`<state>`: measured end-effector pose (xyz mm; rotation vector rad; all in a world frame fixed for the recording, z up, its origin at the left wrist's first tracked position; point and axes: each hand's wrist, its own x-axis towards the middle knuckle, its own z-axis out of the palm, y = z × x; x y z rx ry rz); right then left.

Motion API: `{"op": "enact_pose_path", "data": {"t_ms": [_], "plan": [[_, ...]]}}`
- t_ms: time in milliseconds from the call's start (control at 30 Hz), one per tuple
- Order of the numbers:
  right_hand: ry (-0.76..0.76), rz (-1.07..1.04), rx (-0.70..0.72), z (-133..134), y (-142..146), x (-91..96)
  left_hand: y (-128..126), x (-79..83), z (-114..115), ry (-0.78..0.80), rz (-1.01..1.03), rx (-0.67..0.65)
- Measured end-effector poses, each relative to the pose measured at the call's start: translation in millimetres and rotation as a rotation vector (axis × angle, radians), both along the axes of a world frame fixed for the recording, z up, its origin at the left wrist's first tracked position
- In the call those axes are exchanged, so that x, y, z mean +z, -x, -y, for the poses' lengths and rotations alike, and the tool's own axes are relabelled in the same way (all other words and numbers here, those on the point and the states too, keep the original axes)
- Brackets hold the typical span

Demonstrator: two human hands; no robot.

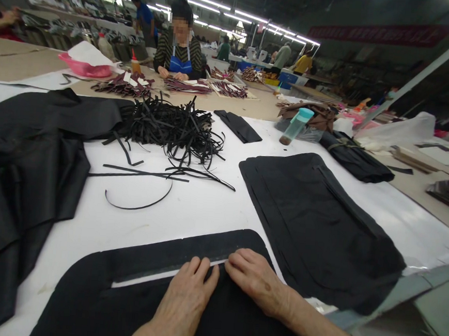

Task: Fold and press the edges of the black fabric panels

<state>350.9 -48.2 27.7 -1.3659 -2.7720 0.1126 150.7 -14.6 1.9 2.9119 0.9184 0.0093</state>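
In front of me a black fabric panel [135, 311] with rounded corners lies on the white table. A long narrow slot [141, 279] runs across it, showing white, with a darker strip along its far edge. My left hand [186, 299] is bent over the near edge of the slot, fingertips pressed on the cloth. Close to its right, my right hand [258, 282] has its fingers curled at the slot's right end, gripping the cloth there. Both thumbs are partly hidden. Beyond to the right lies a stack of black panels [314, 211].
Draped black material [22, 173] covers the left side. Behind sit a heap of thin black strips [169, 125], a folded black piece [238, 126], a teal-lidded bottle [296, 126] and a rolled black bundle [357, 158]. A co-worker [179, 50] handles dark red strips across the table.
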Motion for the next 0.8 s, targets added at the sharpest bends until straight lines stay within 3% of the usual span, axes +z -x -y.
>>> {"op": "enact_pose_path", "data": {"t_ms": [300, 567, 800], "plan": [[-0.031, 0.03, -0.066, 11.7, -14.4, -9.8, -15.6, 18.9, 1.9, -0.011, -0.048, 0.049], [-0.016, -0.244, -0.372, 25.8, -14.9, -3.8, -21.3, 10.6, 2.0, -0.059, -0.013, 0.053], [0.014, -0.04, -0.278, 21.6, -6.0, 1.6, -19.8, 12.1, 6.2, -0.052, -0.004, 0.06]]}}
